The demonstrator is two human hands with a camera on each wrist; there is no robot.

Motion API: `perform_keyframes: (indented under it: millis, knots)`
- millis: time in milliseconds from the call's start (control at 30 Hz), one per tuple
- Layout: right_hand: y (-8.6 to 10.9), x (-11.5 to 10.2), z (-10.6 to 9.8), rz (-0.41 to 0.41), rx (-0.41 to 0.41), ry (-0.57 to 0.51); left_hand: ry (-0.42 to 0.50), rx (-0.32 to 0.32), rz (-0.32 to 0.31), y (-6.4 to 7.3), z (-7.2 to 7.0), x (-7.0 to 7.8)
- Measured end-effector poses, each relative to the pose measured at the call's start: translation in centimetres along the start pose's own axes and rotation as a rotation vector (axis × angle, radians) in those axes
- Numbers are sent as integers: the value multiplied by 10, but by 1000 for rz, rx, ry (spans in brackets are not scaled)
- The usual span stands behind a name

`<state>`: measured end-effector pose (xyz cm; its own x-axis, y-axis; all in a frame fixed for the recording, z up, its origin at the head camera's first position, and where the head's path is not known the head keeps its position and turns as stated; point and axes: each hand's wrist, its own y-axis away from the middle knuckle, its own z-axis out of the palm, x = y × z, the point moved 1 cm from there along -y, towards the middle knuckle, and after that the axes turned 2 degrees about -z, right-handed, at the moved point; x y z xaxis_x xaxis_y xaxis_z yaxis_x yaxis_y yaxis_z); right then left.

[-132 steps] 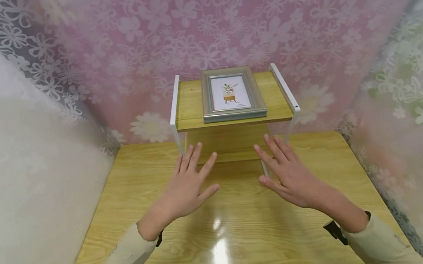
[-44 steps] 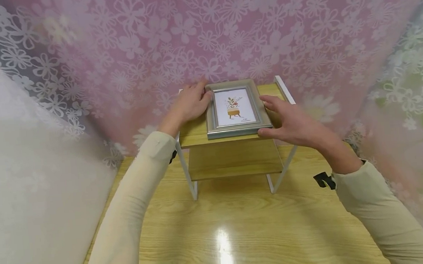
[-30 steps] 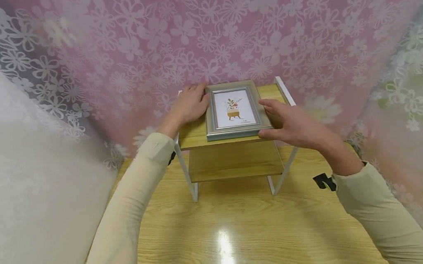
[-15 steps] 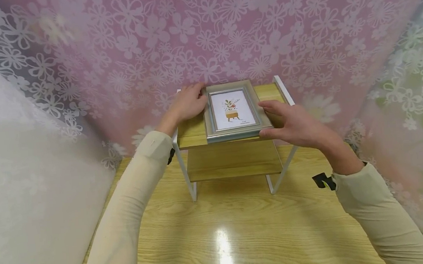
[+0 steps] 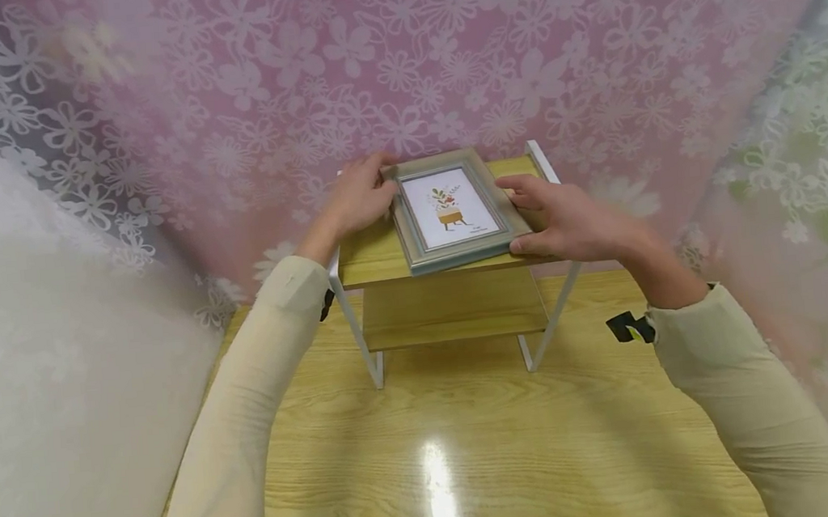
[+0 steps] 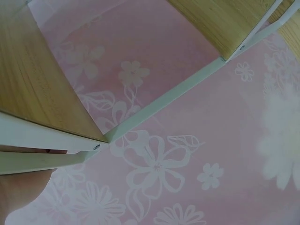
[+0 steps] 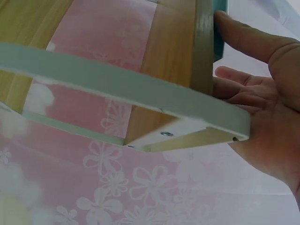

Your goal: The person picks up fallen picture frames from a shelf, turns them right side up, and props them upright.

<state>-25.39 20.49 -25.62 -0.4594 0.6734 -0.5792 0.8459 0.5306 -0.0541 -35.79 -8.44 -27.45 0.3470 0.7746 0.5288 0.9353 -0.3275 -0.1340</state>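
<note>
A silver-grey picture frame [image 5: 452, 208] lies face up on the upper board of a small two-tier rack [image 5: 373, 253], turned slightly askew. Its print shows a flower pot on legs. My left hand [image 5: 359, 191] holds the frame at its far left corner, thumb along the left side; its other fingertips are partly hidden. My right hand [image 5: 564, 218] grips the near right corner, thumb at the front edge and fingers on the right side. In the right wrist view, the thumb [image 7: 255, 40] touches the frame's teal-looking edge [image 7: 218, 44].
White metal side bars and legs [image 5: 358, 336] carry the rack's lower board [image 5: 455, 312]. It stands on a glossy wood-grain table [image 5: 434, 419]. Flower-patterned pink cloth [image 5: 428, 63] hangs close behind, with pale walls [image 5: 61, 319] on both sides.
Both hands came from above the table to the frame earlier. In the last half second the frame has turned askew, its far end shifting left, with both hands moving along.
</note>
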Motion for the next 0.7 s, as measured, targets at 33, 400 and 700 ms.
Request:
perform_keyframes:
  millis: [33,400,700]
  knots:
    - [-2,-2,-1,10,-7,0,5,8,4,0,-1,-1]
    - [-14,-2,-7,50,-24,-14,68,58,-1,2,-3,-1]
    - [-20,-2,-8,70,-18,-105,128,101,-4,6,-6,-2]
